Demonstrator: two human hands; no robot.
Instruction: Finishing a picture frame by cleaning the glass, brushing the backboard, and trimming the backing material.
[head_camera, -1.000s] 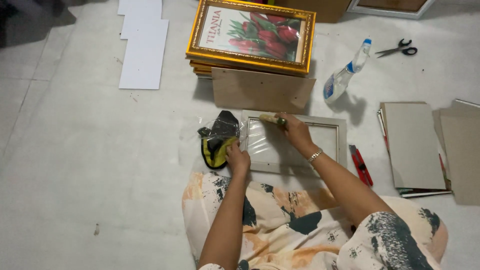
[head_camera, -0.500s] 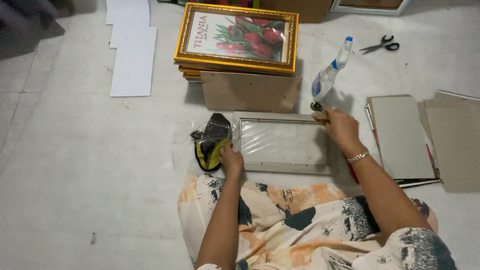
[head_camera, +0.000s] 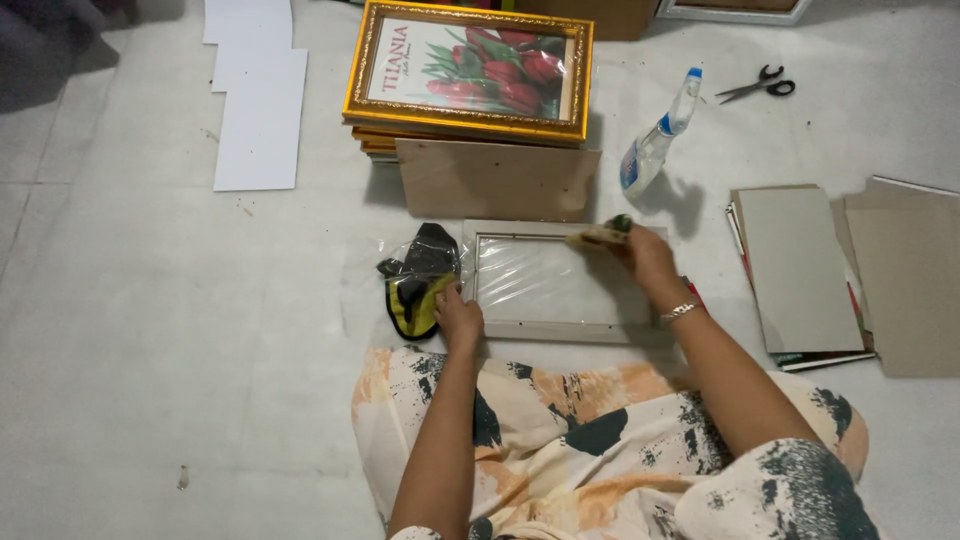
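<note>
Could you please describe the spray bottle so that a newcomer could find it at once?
Start at the gold frame; just right of it on the floor lies the spray bottle. It is clear with a blue tip, left of the scissors.

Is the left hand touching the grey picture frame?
Touching. The head view shows the left hand pressed on the left edge of the grey frame, with no gap.
</note>
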